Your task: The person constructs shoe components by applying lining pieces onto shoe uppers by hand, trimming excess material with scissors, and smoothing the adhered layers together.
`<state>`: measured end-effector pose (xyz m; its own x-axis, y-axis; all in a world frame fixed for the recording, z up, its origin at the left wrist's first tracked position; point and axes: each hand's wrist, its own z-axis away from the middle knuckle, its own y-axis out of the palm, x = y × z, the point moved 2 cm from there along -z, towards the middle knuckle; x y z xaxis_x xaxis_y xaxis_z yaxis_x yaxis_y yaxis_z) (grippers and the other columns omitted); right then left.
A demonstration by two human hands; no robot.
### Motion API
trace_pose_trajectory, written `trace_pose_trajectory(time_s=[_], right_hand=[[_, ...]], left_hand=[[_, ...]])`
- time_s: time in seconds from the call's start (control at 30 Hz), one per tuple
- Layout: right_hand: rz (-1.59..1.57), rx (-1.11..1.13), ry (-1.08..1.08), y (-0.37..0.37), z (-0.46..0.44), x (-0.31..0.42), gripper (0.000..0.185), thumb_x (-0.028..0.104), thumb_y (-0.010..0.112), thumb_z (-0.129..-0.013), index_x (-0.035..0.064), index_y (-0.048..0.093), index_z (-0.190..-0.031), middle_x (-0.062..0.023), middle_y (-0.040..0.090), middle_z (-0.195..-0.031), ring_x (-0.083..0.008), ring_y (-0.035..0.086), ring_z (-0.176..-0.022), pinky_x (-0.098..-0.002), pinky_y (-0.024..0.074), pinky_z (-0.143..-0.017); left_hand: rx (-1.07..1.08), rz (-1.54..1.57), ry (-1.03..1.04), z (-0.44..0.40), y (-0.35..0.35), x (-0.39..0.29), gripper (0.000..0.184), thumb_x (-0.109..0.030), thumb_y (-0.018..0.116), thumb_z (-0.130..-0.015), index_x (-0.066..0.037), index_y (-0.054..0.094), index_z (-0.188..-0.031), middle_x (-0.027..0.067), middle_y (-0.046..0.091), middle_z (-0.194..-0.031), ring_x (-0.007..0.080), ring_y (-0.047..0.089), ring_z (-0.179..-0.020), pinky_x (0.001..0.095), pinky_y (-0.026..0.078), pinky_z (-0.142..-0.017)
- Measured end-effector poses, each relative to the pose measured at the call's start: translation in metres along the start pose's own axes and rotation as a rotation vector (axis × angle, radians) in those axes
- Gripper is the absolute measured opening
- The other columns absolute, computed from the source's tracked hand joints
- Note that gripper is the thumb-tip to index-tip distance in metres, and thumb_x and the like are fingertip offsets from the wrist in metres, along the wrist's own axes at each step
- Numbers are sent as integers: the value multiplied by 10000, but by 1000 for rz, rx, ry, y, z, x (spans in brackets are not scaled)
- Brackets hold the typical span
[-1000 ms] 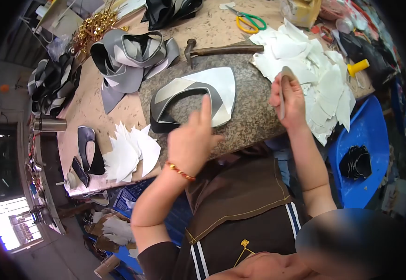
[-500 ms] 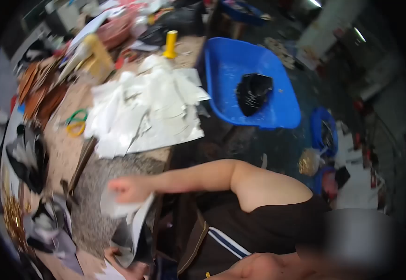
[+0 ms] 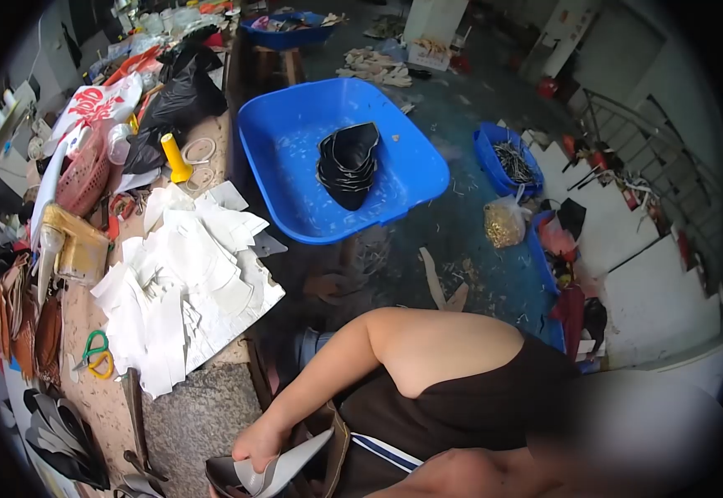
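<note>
My right hand [image 3: 258,446] is closed on a shoe upper [image 3: 299,465], dark outside with a pale grey lining, at the bottom of the view. Its fingers press into the folded piece, just off the front edge of the speckled stone slab [image 3: 204,411]. Only a sliver of my left hand [image 3: 213,491] shows at the bottom edge beside the same upper, its fingers mostly cut off. A pile of white cut sheets [image 3: 179,282] lies beyond the slab. More dark, grey-lined pieces [image 3: 63,436] stand bunched on the left.
Green-and-yellow scissors [image 3: 96,355] and a hammer-like tool [image 3: 137,423] lie on the bench. A yellow spool [image 3: 176,158] stands behind the white sheets. A blue tub [image 3: 270,191] to the right holds stacked black pieces [image 3: 349,166]. Brown leather pieces [image 3: 21,311] hang at left.
My right hand has moved from above the slab down towards my body and is now on the shoe upper. My left hand has mostly left the frame, and the view has shifted.
</note>
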<state>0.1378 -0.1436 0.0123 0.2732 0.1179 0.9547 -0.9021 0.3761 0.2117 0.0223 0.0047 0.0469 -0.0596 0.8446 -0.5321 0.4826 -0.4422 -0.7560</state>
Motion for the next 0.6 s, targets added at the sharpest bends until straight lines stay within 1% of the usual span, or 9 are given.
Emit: trace_pose_trajectory(time_s=[0.03, 0.13, 0.2, 0.23, 0.33, 0.43, 0.47, 0.53, 0.6], right_hand=[[-62, 64, 12, 0, 2, 6, 272, 53, 591, -676, -22, 598, -937, -92, 630, -813, -189, 597, -737, -358, 466, -592], [149, -223, -148, -10, -27, 0, 268, 53, 581, -721, -6, 581, -982, -78, 622, -839, -165, 590, -748, -340, 464, -590], [-247, -301, -135, -8, -18, 27, 293, 94, 585, -769, 0, 559, -1046, -106, 627, -848, -194, 594, -753, -351, 471, -615], [-286, -225, -207, -3, -24, 26, 316, 136, 582, -807, -1, 539, -1089, -144, 636, -868, -244, 609, -773, -387, 486, -648], [591, -94, -99, -2, 2, 37, 291, 157, 577, -845, 4, 539, -1089, -254, 647, -888, -431, 640, -836, -487, 504, -695], [722, -86, -183, 5, 9, 41, 229, 129, 572, -841, 22, 533, -1040, -239, 624, -811, -452, 625, -783, -494, 501, -682], [685, -215, -380, -11, 21, 41, 250, 82, 583, -823, 3, 524, -1052, -220, 598, -788, -432, 627, -754, -458, 505, -682], [694, -285, -375, -26, 20, 56, 244, 43, 558, -858, 0, 527, -1096, -188, 644, -903, -372, 672, -836, -414, 532, -744], [125, -246, -156, -38, 16, 55, 224, 66, 509, -935, 35, 538, -1155, -149, 673, -1078, -314, 672, -1023, -393, 531, -875]], left_hand=[[1, 7, -2, -2, 2, -3, 811, -257, 762, -779, -12, 206, -1317, 168, 372, -1277, 291, 455, -1147, 430, 388, -976], [-3, 41, -42, -8, 2, -4, 619, -221, 732, -803, -17, 322, -1220, 139, 439, -1155, 256, 488, -1051, 390, 409, -917], [-17, 59, -124, -7, -6, -3, 492, -197, 712, -819, -20, 400, -1155, 120, 483, -1075, 232, 510, -987, 364, 423, -878], [-25, 73, -176, -6, -8, 0, 429, -185, 703, -827, -22, 438, -1123, 110, 505, -1034, 220, 521, -955, 350, 430, -858], [-64, 136, -316, -11, -7, -14, 245, -149, 673, -850, -26, 554, -1025, 82, 572, -913, 184, 554, -859, 311, 451, -799], [-117, 214, -549, 5, -4, -4, 145, -110, 656, -872, -33, 651, -994, 64, 651, -850, 153, 606, -791, 284, 483, -754], [-130, 250, -625, 11, 2, 2, 163, -96, 658, -877, -36, 670, -1028, 65, 686, -867, 146, 636, -787, 283, 501, -747], [-229, 120, -559, 12, -10, -20, 162, -77, 615, -897, -46, 661, -1050, 80, 675, -891, 145, 637, -837, 273, 493, -778], [-188, 213, -652, 22, -11, -11, 195, -53, 608, -895, -59, 657, -1084, 90, 675, -932, 138, 634, -866, 256, 482, -813]])
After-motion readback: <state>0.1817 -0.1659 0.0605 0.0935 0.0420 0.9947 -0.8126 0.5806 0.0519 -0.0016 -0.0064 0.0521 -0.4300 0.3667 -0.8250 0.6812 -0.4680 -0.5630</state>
